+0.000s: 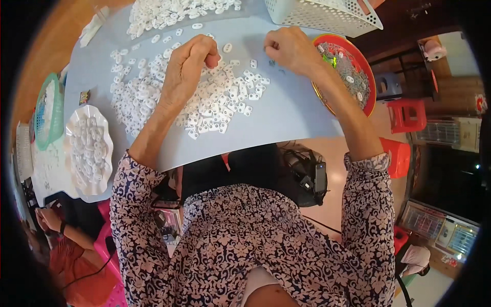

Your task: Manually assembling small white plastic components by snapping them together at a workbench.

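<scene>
My left hand (pixel 188 66) is curled shut, pinching a small white plastic piece from the pile (pixel 204 97) on the grey board (pixel 296 112). Right hand (pixel 289 48) is closed too; contents unclear, beside red bowl (pixel 369 77). Best to lift singles, keeping the pile together.

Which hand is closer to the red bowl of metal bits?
The right hand: it rests just left of the red bowl, almost at its rim. The left hand is farther left, on the white pieces.

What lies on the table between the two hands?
Head view: between the left hand and right hand, a few stray white plastic pieces on otherwise bare blue-grey table.
</scene>
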Available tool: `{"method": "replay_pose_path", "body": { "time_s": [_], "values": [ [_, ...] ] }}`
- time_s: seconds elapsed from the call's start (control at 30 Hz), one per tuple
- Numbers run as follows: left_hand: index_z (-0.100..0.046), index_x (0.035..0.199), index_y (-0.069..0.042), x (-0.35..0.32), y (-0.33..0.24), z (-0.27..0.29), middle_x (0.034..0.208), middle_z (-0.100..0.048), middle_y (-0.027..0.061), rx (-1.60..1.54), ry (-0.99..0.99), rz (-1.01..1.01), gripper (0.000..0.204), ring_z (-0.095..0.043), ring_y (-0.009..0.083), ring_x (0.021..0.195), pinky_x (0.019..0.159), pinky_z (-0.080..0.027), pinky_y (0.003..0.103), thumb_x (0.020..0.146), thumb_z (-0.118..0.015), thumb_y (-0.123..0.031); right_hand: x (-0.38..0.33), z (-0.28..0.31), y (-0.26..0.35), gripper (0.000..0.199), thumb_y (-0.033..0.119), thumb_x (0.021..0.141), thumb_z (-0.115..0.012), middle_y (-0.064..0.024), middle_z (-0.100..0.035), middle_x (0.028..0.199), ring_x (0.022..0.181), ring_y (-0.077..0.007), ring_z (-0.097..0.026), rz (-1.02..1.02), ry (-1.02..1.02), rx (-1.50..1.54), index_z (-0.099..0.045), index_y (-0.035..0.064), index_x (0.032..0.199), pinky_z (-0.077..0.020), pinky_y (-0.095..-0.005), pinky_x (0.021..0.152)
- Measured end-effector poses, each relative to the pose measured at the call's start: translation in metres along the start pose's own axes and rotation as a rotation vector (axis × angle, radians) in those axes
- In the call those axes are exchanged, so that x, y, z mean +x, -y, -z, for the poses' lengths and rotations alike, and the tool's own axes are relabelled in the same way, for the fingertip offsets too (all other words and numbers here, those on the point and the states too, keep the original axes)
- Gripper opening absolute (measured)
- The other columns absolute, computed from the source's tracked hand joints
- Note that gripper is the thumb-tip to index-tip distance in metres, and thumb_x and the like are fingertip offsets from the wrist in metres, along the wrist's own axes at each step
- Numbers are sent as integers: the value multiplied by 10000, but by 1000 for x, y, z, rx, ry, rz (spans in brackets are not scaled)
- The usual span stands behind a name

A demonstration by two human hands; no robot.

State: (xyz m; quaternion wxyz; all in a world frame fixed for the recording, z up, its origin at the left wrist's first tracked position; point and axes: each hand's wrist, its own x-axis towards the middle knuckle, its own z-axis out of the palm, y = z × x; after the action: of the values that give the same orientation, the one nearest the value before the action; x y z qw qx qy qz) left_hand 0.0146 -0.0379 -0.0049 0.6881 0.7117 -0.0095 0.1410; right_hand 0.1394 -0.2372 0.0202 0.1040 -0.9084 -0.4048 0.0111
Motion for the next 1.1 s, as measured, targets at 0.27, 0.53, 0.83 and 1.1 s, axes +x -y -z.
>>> {"method": "replay_pose_path", "body": {
  "time_s": [0.27, 0.53, 0.83, 1.1],
  "values": [
    [-529, 768, 5, -2, -3, -4, 691, -532, 31, 92, 29, 18, 376, -479, 103, 675, 649, -392, 253, 949, -414, -304, -10, 17, -13, 99, 59, 729, -604, -150, -649, 685, 623, -245, -644, 30, 22, 124, -658, 3, 789, -497, -334, 596],
    [-529, 776, 5, -3, -3, -5, 687, -525, 30, 128, 51, 7, 362, -485, 111, 686, 658, -399, 252, 946, -421, -296, -31, 20, 3, 111, 85, 725, -597, -171, -635, 684, 644, -327, -621, 64, 50, 78, -668, 10, 765, -495, -395, 617],
    [-540, 813, 0, -7, 0, -9, 688, -524, 30, 236, 93, -9, 269, -484, 121, 657, 638, -403, 248, 934, -452, -224, -44, 11, 6, 74, 53, 737, -587, -193, -595, 665, 655, -368, -588, 49, 24, -79, -606, -18, 733, -471, -429, 623],
    [-553, 845, 6, 5, -6, -16, 695, -505, 112, 529, 88, -413, 36, -494, 251, 701, 643, -412, 334, 822, -537, -17, -37, 12, 15, 90, 50, 735, -619, -163, -625, 663, 644, -275, -632, -45, -69, 178, -615, -23, 788, -492, -361, 594]
  ]
}}
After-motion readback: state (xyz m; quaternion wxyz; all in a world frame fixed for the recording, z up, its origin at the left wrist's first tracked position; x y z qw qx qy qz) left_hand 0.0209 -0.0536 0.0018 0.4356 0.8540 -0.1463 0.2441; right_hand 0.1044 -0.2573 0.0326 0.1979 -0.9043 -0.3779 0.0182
